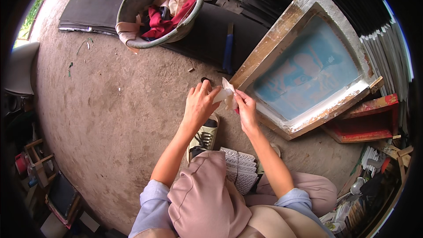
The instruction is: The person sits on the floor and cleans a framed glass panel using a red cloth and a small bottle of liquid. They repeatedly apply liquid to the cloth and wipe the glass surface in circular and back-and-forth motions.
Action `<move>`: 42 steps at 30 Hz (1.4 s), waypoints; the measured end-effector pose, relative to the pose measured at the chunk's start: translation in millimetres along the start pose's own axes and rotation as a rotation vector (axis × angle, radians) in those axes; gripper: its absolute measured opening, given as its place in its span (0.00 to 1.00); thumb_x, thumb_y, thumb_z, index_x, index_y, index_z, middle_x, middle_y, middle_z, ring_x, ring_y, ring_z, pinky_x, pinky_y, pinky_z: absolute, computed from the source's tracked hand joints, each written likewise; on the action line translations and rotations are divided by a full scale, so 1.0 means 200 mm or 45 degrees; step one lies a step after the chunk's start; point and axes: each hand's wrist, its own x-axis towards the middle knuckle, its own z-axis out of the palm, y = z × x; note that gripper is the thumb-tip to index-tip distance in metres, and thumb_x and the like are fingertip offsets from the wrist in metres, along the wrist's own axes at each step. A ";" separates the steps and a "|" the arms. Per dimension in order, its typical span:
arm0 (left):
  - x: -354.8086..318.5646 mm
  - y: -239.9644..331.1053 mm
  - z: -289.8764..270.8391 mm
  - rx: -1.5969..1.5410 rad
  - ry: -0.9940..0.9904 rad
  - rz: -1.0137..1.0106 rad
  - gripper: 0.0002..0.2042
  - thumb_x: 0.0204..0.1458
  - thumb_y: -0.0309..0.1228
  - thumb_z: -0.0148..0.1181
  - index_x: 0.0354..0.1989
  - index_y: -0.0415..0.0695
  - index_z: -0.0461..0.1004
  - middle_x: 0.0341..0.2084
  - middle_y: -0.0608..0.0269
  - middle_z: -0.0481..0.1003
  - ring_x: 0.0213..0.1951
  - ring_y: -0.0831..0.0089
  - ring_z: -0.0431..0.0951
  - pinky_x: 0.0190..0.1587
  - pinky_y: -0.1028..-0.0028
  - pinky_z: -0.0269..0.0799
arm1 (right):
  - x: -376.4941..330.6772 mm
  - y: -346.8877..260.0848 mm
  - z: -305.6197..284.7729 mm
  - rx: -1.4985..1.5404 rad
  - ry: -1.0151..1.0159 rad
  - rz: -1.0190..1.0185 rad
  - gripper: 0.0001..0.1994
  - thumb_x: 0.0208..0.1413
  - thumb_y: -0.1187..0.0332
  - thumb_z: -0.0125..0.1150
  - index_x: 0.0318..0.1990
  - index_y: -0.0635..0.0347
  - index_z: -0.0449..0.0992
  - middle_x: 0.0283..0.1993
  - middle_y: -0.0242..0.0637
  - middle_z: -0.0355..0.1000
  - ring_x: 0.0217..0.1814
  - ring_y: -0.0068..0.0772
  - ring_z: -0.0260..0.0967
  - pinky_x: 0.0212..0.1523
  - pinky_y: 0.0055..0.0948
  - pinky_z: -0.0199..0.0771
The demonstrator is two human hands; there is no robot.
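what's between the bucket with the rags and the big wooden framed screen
A blue tool with a tan end lies there on a dark board, between the bucket and the framed screen, seen in the head view.

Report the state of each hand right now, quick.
Left hand: closed, holding what looks like a translucent white bottle.
Right hand: closed, fingers pinching a cream cloth scrap.

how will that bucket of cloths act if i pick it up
The bucket probably keeps its shape, as its round wall looks stiff. Its load seems likely light: loosely crumpled cloths. The pale cloth draped over its edge might slip off.
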 end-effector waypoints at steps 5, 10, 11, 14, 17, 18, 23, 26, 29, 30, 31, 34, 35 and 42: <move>0.00 0.05 0.00 0.124 0.002 0.003 0.23 0.35 0.31 0.69 0.45 0.50 0.75 0.36 0.64 0.66 0.41 0.68 0.69 0.40 0.68 0.65 | 0.02 0.06 0.01 -0.006 0.045 -0.066 0.14 0.62 0.68 0.53 0.50 0.68 0.74 0.39 0.29 0.74 0.38 0.14 0.68 0.38 0.16 0.67; -0.01 0.03 0.03 0.080 0.011 -0.012 0.22 0.35 0.31 0.69 0.45 0.50 0.76 0.37 0.64 0.66 0.41 0.68 0.70 0.40 0.68 0.66 | 0.01 0.06 0.01 -0.027 0.072 -0.012 0.14 0.61 0.68 0.54 0.49 0.69 0.73 0.40 0.30 0.74 0.38 0.15 0.68 0.38 0.17 0.68; -0.01 0.02 0.04 0.059 0.011 -0.017 0.22 0.36 0.31 0.69 0.45 0.50 0.76 0.37 0.63 0.67 0.41 0.67 0.70 0.40 0.68 0.66 | 0.01 0.06 0.01 -0.046 0.087 -0.013 0.14 0.61 0.68 0.54 0.49 0.69 0.73 0.40 0.30 0.74 0.38 0.15 0.68 0.38 0.18 0.68; -0.03 -0.04 0.11 -0.260 0.069 -0.111 0.21 0.38 0.31 0.69 0.46 0.49 0.75 0.35 0.61 0.69 0.40 0.63 0.72 0.41 0.65 0.69 | 0.01 0.03 0.00 0.186 0.025 0.090 0.13 0.61 0.68 0.53 0.49 0.68 0.72 0.41 0.33 0.74 0.41 0.20 0.70 0.43 0.21 0.70; -0.04 -0.11 0.19 -0.701 0.060 -0.185 0.21 0.41 0.30 0.68 0.47 0.47 0.74 0.36 0.58 0.72 0.40 0.58 0.74 0.44 0.64 0.71 | 0.04 0.04 -0.03 0.581 -0.101 0.196 0.13 0.60 0.69 0.54 0.48 0.69 0.72 0.45 0.36 0.73 0.47 0.23 0.69 0.51 0.26 0.67; -0.05 -0.13 0.21 -0.764 0.078 -0.193 0.20 0.42 0.26 0.67 0.46 0.44 0.74 0.40 0.56 0.73 0.44 0.55 0.74 0.46 0.64 0.71 | 0.05 0.05 -0.04 0.612 -0.106 0.227 0.13 0.60 0.69 0.54 0.47 0.68 0.72 0.45 0.37 0.73 0.49 0.26 0.69 0.52 0.27 0.67; -0.04 -0.13 0.29 -0.814 0.091 -0.175 0.20 0.43 0.22 0.65 0.47 0.44 0.73 0.43 0.55 0.74 0.46 0.55 0.74 0.48 0.65 0.71 | 0.03 0.08 -0.15 0.708 -0.090 0.191 0.12 0.59 0.70 0.56 0.48 0.67 0.71 0.46 0.37 0.73 0.49 0.28 0.69 0.52 0.29 0.68; -0.07 -0.19 0.34 -0.770 0.094 -0.200 0.20 0.43 0.19 0.62 0.48 0.45 0.72 0.43 0.55 0.74 0.47 0.54 0.74 0.49 0.65 0.70 | -0.03 0.03 -0.19 0.750 0.005 0.124 0.12 0.59 0.71 0.55 0.49 0.65 0.71 0.47 0.37 0.72 0.50 0.29 0.69 0.53 0.30 0.69; -0.08 -0.26 0.35 -0.637 0.096 -0.103 0.23 0.41 0.21 0.65 0.50 0.45 0.71 0.44 0.53 0.74 0.47 0.54 0.74 0.50 0.64 0.70 | -0.10 -0.08 -0.30 0.848 0.131 -0.006 0.10 0.58 0.72 0.56 0.47 0.64 0.71 0.45 0.35 0.73 0.49 0.29 0.70 0.52 0.30 0.70; -0.07 -0.26 0.34 -0.607 0.111 -0.086 0.26 0.41 0.22 0.66 0.52 0.46 0.69 0.45 0.52 0.73 0.48 0.53 0.73 0.51 0.63 0.70 | -0.10 -0.10 -0.36 0.891 0.189 -0.071 0.10 0.58 0.72 0.56 0.46 0.64 0.72 0.45 0.35 0.73 0.49 0.29 0.70 0.52 0.30 0.70; -0.05 -0.22 0.32 -0.588 0.123 -0.066 0.29 0.40 0.23 0.67 0.55 0.46 0.67 0.46 0.51 0.72 0.49 0.53 0.72 0.51 0.62 0.69 | -0.11 -0.10 -0.45 0.925 0.257 -0.138 0.10 0.58 0.72 0.56 0.46 0.64 0.72 0.45 0.35 0.73 0.48 0.29 0.70 0.51 0.30 0.70; -0.02 -0.09 0.22 -0.517 0.190 -0.016 0.35 0.42 0.24 0.67 0.61 0.45 0.59 0.53 0.50 0.66 0.56 0.52 0.65 0.58 0.61 0.62 | -0.15 -0.17 -0.67 0.925 0.559 -0.323 0.13 0.57 0.72 0.58 0.47 0.68 0.70 0.43 0.37 0.72 0.46 0.28 0.68 0.48 0.28 0.69; -0.01 -0.04 0.18 -0.531 0.238 -0.017 0.35 0.42 0.24 0.67 0.61 0.45 0.59 0.54 0.51 0.66 0.57 0.53 0.64 0.59 0.61 0.61 | -0.16 -0.21 -0.73 0.889 0.658 -0.362 0.13 0.57 0.72 0.58 0.47 0.68 0.71 0.42 0.37 0.72 0.46 0.28 0.68 0.48 0.27 0.69; 0.01 0.06 0.08 -0.479 0.197 0.099 0.34 0.45 0.25 0.65 0.62 0.45 0.57 0.55 0.54 0.65 0.59 0.59 0.63 0.62 0.63 0.57 | -0.13 -0.43 -0.92 0.363 1.126 -0.695 0.09 0.56 0.72 0.59 0.41 0.67 0.75 0.38 0.37 0.75 0.40 0.29 0.71 0.42 0.27 0.71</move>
